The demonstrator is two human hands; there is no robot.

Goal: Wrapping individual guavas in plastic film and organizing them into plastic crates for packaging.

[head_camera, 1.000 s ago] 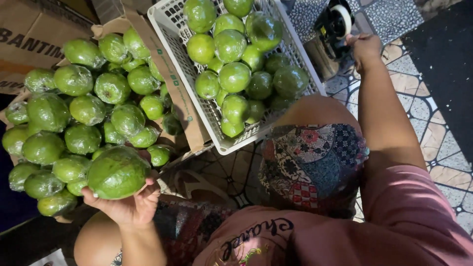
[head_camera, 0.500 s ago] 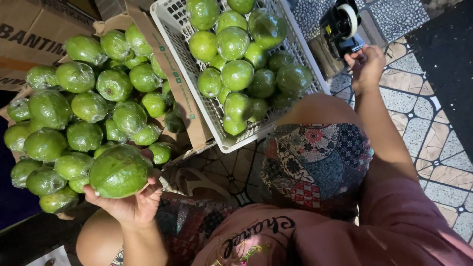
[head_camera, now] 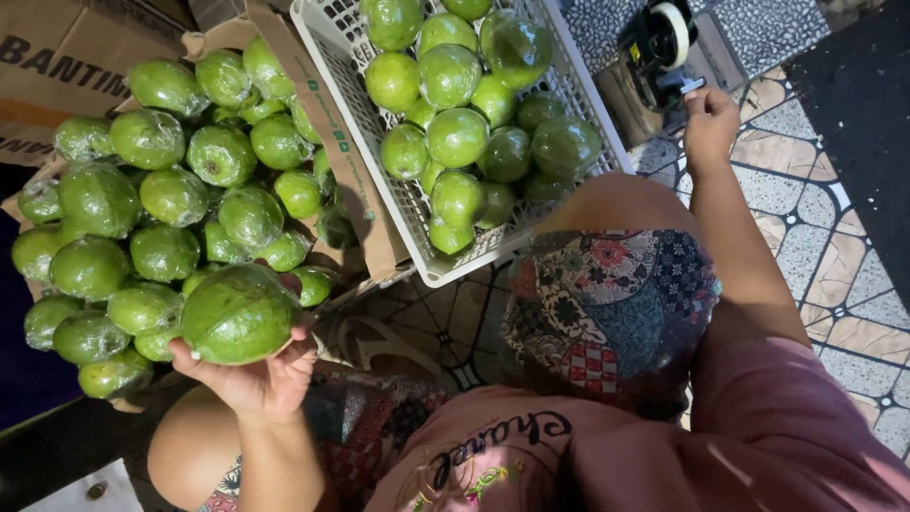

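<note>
Left hand [head_camera: 254, 377] cups a large green fruit [head_camera: 239, 314] from beneath, fingers curled round it, at the cardboard box's [head_camera: 355, 185] near edge; looks heavy, firm, slick-wrapped, best held underneath; right hand [head_camera: 709, 121] pinches, seemingly, tape at the tape dispenser [head_camera: 659, 47] beyond the white crate's [head_camera: 417, 204] right edge.

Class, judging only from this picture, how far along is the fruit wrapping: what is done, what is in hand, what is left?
Done: wrapped green fruits fill the white crate. In hand: the left hand holds one wrapped fruit; the right hand is at the tape dispenser. Left: many fruits sit in the cardboard box.
</note>
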